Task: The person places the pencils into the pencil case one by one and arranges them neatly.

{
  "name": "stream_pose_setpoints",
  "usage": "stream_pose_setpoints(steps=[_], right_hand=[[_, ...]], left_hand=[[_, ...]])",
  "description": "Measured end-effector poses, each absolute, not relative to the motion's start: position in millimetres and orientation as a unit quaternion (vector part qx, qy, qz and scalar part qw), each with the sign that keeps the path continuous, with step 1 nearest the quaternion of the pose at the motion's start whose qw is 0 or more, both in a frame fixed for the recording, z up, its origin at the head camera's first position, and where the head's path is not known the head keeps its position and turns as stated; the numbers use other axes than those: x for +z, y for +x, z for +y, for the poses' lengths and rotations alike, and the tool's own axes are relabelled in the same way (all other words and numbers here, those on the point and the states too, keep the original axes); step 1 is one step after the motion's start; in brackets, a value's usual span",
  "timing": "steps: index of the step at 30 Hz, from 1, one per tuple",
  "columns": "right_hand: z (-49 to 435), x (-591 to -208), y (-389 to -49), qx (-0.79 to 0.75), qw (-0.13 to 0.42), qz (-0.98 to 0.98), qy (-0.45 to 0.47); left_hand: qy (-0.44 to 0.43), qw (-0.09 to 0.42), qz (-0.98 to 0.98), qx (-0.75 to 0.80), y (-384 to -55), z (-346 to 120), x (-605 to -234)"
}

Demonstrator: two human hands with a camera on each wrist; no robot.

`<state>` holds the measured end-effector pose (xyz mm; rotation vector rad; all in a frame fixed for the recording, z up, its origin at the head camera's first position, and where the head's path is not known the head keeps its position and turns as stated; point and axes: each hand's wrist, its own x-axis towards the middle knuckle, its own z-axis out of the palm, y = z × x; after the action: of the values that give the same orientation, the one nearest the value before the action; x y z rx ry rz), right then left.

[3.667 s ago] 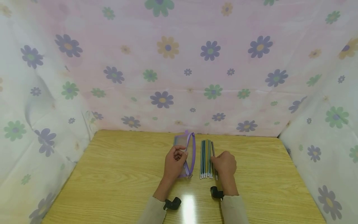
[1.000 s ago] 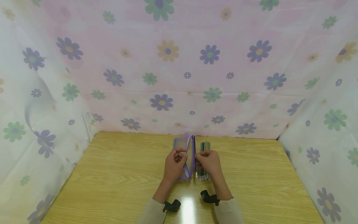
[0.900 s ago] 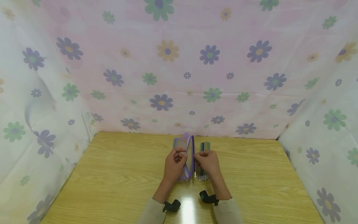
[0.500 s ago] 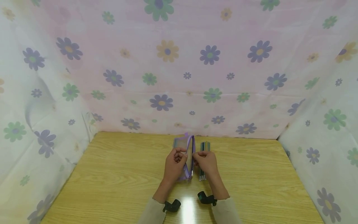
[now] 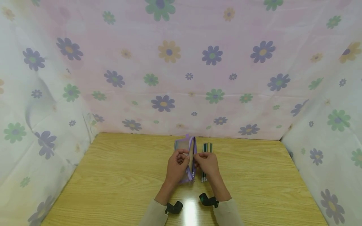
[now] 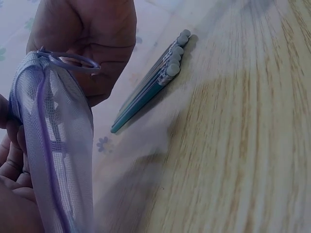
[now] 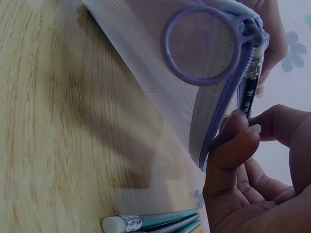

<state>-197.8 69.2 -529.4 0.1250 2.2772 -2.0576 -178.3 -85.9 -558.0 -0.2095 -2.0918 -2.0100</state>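
In the head view my left hand (image 5: 177,164) pinches the near side of the opening of a sheer mesh pencil case (image 5: 182,145) with purple zip edging. The case gapes toward the right, and a round purple zip-pull ring (image 7: 168,56) hangs at its end in the right wrist view. My right hand (image 5: 208,164) pinches a dark pencil (image 7: 249,94) between thumb and finger. That pencil lies lengthwise inside the zip opening, its white eraser end close by the zip pull. Several striped pencils (image 6: 146,94) lie side by side right of the case, partly hidden under my right hand.
Everything lies on a wood-grain table (image 5: 121,169). A flower-print cloth (image 5: 181,78) stands behind it and along both sides. Black wrist cameras (image 5: 174,207) sit on both forearms, with light sleeves below.
My right hand took the dark pencil from the right end of the row and carried it left, over the row, into the case's opening. The left hand has kept its hold.
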Motion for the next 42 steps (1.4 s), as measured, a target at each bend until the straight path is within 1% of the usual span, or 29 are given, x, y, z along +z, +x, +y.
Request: stream_pose_setpoints(steps=[9,16,22,31,38,42], right_hand=[[65,-532,-199,-0.661,0.034,0.749,0.031],[65,-533,-199,-0.653,0.027,0.756,0.037],[64,-532,-197,-0.632,0.013,0.774,0.036],[65,-535,-198,-0.624,-0.009,0.781,0.027],[75,-536,-202,-0.576,-0.04,0.815,0.047],[84,-533,-203,-0.55,-0.055,0.832,0.041]], left_hand=[[-0.093,0.113,-0.715,-0.683,-178,-86,-558],[-0.093,0.107,-0.717,-0.682,-178,-87,-557],[-0.088,0.099,-0.718,-0.683,-178,-86,-557],[-0.094,0.103,-0.719,-0.681,-178,-87,-556],[-0.09,0.102,-0.722,-0.679,-178,-88,-557],[-0.09,0.103,-0.723,-0.677,-179,-87,-556]])
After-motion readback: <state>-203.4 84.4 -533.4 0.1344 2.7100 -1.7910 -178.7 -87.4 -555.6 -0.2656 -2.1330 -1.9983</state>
